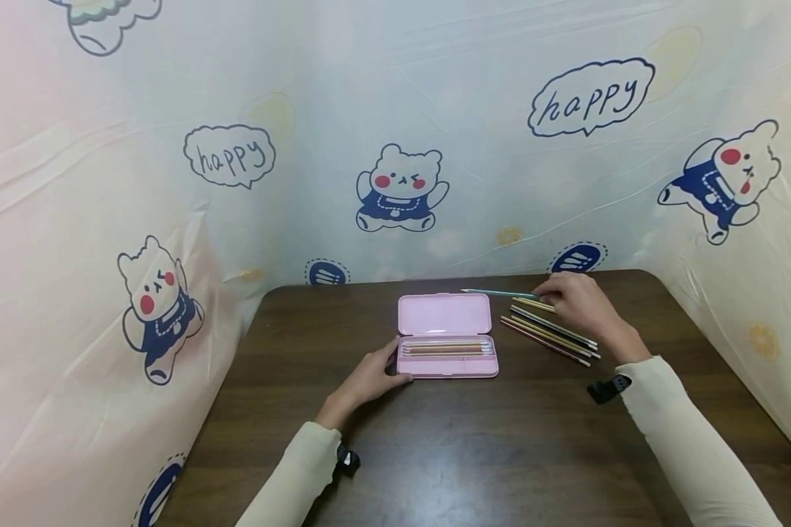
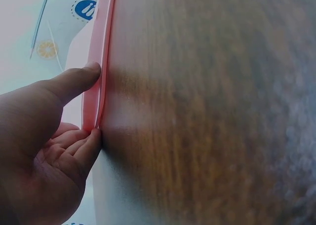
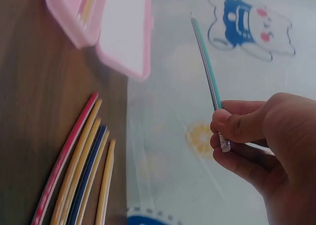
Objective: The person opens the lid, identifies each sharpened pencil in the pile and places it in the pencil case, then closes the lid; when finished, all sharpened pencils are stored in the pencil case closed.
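Observation:
An open pink pencil case (image 1: 448,368) lies on the table with its lid (image 1: 444,314) folded back, and several pencils (image 1: 447,349) are inside its tray. My left hand (image 1: 369,375) grips the left end of the case; in the left wrist view its thumb (image 2: 81,82) presses the front wall and the fingers bend round the corner. Up and to the right, my right hand (image 1: 576,300) pinches a teal pencil (image 3: 207,67) near its metal-capped end, with the sharpened tip pointing left, above the table's back part.
Several loose pencils (image 1: 550,337), red, yellow and dark, lie slanted on the table right of the case, below the right hand. The brown wooden table (image 1: 474,454) ends at the back against a pale printed curtain (image 1: 488,183).

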Motion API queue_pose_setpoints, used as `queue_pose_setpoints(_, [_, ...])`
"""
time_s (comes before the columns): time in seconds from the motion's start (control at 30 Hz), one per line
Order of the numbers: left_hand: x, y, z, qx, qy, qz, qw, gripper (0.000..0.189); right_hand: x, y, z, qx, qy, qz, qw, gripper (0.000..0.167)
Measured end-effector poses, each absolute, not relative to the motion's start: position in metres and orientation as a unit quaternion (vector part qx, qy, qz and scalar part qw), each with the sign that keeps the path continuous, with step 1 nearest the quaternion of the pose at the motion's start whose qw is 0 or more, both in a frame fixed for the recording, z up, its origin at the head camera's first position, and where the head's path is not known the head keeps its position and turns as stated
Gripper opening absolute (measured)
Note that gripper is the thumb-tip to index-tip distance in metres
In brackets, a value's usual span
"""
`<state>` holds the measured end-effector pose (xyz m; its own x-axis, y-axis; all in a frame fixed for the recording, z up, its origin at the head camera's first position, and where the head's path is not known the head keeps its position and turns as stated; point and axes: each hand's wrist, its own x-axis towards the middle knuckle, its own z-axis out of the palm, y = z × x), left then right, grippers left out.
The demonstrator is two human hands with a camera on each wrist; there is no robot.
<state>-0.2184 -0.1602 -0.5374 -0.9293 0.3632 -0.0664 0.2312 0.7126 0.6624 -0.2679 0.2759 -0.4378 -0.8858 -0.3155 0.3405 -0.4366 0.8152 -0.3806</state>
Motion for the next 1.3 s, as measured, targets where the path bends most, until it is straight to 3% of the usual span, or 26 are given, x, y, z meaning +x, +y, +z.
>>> queue_pose_setpoints(0.5, [-0.221, -0.160, -0.542, 0.169, 0.917, 0.350, 0.092, 0.095, -0.264, 0.206, -0.441, 0.261, -0.926, 0.244, 0.120, 0.016])
queue_pose_setpoints(1.3, [-0.221, -0.161, -0.543, 0.168, 0.917, 0.348, 0.099, 0.097, -0.280, 0.167, -0.513, 0.285, -0.923, 0.243, 0.089, 0.018])
